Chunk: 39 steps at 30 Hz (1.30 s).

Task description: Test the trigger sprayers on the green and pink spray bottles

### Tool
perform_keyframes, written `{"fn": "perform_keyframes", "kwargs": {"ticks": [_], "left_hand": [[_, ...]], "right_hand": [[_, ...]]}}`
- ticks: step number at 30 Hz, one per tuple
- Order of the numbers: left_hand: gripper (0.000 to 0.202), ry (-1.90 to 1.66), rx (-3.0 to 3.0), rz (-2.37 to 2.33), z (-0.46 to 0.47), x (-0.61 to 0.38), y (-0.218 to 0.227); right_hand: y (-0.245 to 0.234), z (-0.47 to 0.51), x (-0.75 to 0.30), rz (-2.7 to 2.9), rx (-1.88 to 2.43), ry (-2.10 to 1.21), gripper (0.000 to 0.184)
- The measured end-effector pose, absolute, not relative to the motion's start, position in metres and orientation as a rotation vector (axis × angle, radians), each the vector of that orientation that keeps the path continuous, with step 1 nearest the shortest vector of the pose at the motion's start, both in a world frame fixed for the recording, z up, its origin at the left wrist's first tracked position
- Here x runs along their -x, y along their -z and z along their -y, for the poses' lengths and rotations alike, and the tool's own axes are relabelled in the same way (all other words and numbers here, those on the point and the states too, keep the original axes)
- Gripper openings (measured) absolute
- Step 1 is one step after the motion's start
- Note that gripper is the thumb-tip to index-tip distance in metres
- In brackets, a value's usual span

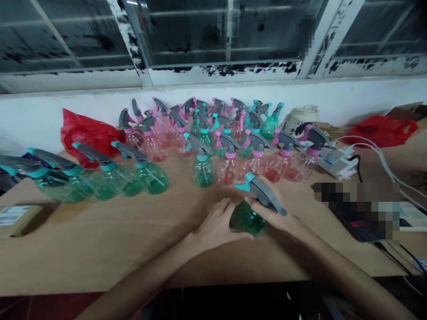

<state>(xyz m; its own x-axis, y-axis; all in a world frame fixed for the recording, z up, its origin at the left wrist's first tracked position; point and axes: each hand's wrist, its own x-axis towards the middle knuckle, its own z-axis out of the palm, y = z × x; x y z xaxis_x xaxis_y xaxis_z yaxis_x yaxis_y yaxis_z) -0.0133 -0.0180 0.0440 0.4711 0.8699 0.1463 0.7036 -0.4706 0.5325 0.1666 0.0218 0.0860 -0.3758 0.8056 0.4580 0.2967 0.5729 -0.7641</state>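
A green spray bottle (248, 220) with a grey and turquoise trigger head is between my hands, close to the table's front edge. My left hand (213, 224) is wrapped round the left side of its body. Below the trigger head, my right hand (282, 222) grips the bottle's neck, which its fingers partly hide. Just beyond stands a line of spray bottles: one green bottle (204, 171) and several pink ones, including a pink bottle (228, 169). To the left runs a slanted row of green spray bottles (152, 178).
More pink and green bottles crowd the back by the wall. A red plastic bag (88, 135) lies back left, another red bag (380, 130) back right. A white power strip (338, 162) with cables and a dark phone-like device (353, 222) are right. A small cardboard box (20, 220) sits left.
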Motion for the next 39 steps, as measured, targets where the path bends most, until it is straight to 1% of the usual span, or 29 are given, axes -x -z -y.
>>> {"fn": "perform_keyframes", "kwargs": {"ticks": [4,7,9,16,23,30,32,35,39], "left_hand": [[0.100,-0.518,-2.337,-1.348,0.003,0.036,-0.038],[0.100,-0.493,-2.370,-1.360,-0.002,0.047,-0.034],[0.099,-0.476,-2.396,-1.344,-0.003,0.049,-0.033],[0.100,-0.411,-2.543,-1.317,-0.003,0.047,-0.028],[0.093,-0.338,-2.581,-1.319,-0.002,0.048,-0.031],[0.090,-0.341,-2.562,-1.317,-0.002,0.048,-0.032],[0.090,-0.329,-2.569,-1.317,-0.002,0.048,-0.032],[0.088,-0.322,-2.575,-1.310,-0.002,0.048,-0.032],[0.089,-0.342,-2.569,-1.299,-0.003,0.047,-0.031]], "right_hand": [[-0.085,-0.030,-0.169,1.947,0.914,-0.712,0.016],[-0.086,-0.035,-0.167,1.969,0.912,-0.705,0.022],[-0.087,-0.037,-0.165,1.982,0.904,-0.713,0.023],[-0.088,-0.041,-0.163,1.978,0.908,-0.760,0.014],[-0.089,-0.048,-0.161,1.985,0.824,-0.856,0.013],[-0.090,-0.048,-0.163,1.970,0.832,-0.893,0.009],[-0.090,-0.048,-0.163,1.962,0.816,-0.915,0.013],[-0.090,-0.048,-0.164,1.936,0.787,-0.946,0.024],[-0.089,-0.048,-0.164,1.933,0.855,-0.949,0.024]]}}
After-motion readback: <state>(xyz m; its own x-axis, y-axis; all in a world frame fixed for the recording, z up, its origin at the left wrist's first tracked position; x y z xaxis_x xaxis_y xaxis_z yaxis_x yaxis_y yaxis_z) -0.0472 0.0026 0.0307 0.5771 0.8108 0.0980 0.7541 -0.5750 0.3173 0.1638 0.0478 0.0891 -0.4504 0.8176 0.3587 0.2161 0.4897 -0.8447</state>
